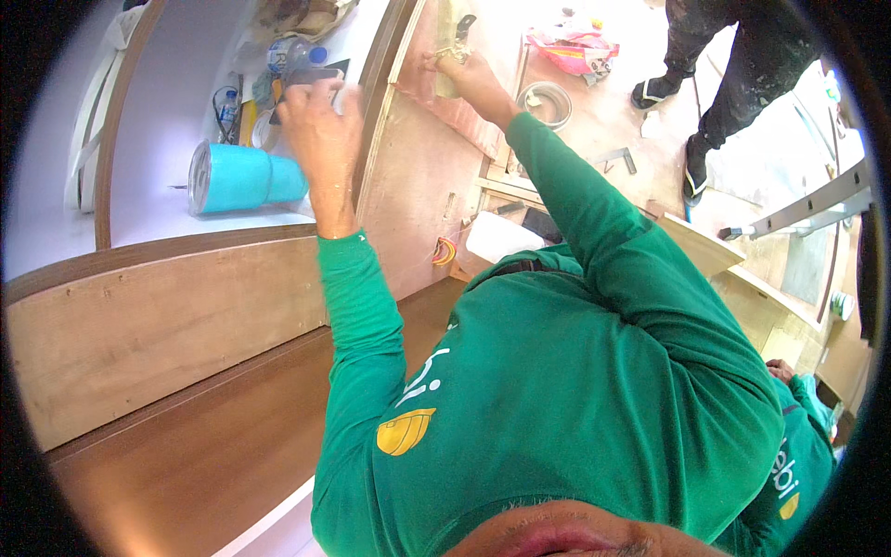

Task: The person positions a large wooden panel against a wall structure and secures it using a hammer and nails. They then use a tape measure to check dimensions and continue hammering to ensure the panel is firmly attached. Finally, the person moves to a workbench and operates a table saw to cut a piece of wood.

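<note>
My left hand point(320, 130), slightly blurred, reaches into a white-lined shelf space with its fingers curled. At its fingertips is a dark flat piece point(318, 75); I cannot make out what it is. Close to that hand's wrist a turquoise tumbler point(246, 179) lies on its side. My right hand point(469, 82) is closed at the upper edge of a wooden panel point(413, 158). Pale, crumpled, stringy stuff point(453, 54) shows at its fingers, its kind unclear.
Plastic bottles point(299, 56) crowd the shelf beyond the left hand. On the floor are a pink plastic bag point(575, 48), a round coil point(546, 104) and a metal square point(624, 160). Another person's legs point(724, 84) stand far right, near a ladder point(807, 206); a green-sleeved person point(794, 455) is lower right.
</note>
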`<state>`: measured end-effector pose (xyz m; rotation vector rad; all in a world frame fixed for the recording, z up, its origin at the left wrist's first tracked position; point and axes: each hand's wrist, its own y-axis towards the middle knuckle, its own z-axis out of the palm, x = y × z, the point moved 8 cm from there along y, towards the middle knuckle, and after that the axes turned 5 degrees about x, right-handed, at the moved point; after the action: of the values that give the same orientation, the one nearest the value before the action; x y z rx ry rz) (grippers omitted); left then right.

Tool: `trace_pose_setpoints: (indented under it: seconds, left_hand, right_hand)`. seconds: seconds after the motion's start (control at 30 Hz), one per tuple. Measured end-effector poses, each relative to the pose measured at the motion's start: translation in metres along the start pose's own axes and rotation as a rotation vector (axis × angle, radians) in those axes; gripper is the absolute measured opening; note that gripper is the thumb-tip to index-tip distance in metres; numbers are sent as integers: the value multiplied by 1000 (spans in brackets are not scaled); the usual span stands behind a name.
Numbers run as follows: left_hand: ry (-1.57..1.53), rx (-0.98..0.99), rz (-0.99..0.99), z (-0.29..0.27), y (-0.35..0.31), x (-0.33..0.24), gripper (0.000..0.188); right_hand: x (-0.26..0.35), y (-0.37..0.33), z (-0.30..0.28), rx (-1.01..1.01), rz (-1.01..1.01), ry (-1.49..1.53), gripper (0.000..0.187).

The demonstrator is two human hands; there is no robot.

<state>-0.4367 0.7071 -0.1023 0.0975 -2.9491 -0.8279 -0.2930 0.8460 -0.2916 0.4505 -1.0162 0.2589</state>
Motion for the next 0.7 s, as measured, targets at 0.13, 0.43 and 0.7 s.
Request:
trace_pose_setpoints:
  seconds: [0.13,0.43,0.7]
  left_hand:
    - [176,280,24,36,-22,-14,25]
    - [-10,-141,-75,-59,4,1,22]
    - [20,195,25,36,-4,-29,43]
  right_hand:
    - [1,-3,1,9,105,-86,35]
    - [5,-2,-4,8,94,-136,34]
    - [0,0,-5,-24,10,-19,32]
